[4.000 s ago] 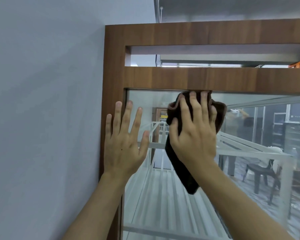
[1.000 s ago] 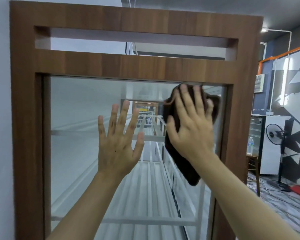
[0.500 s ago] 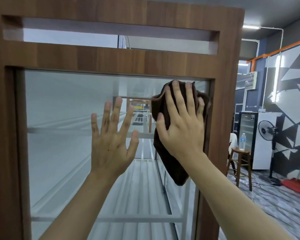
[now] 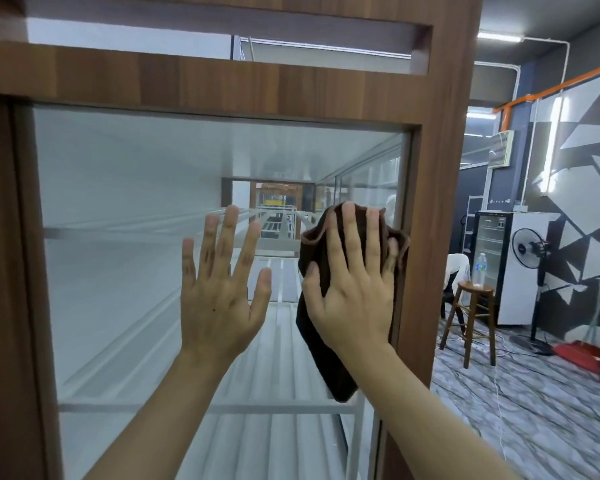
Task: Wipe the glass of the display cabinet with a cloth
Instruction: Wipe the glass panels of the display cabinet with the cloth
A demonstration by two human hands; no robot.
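Item: dark brown soft microfibre cloth (image 4: 329, 355), limp, light | Location: right side of clear cabinet glass pane (image 4: 125, 209), beside wood-grain frame (image 4: 433, 202) | Your right hand (image 4: 352, 289): flat, fingers straight, pressing it | Your left hand (image 4: 220, 289): flat, empty, on glass | Handling: press with palm, gently; glass looks fragile.

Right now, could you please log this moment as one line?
right hand presses cloth on glass | left hand open on glass

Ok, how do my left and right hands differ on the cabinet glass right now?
The left hand lies bare against the clear glass pane; the right hand presses a dark brown cloth onto it. The left hand is near mid-pane, the right hand beside the wooden frame. Both are open, fingers upward.
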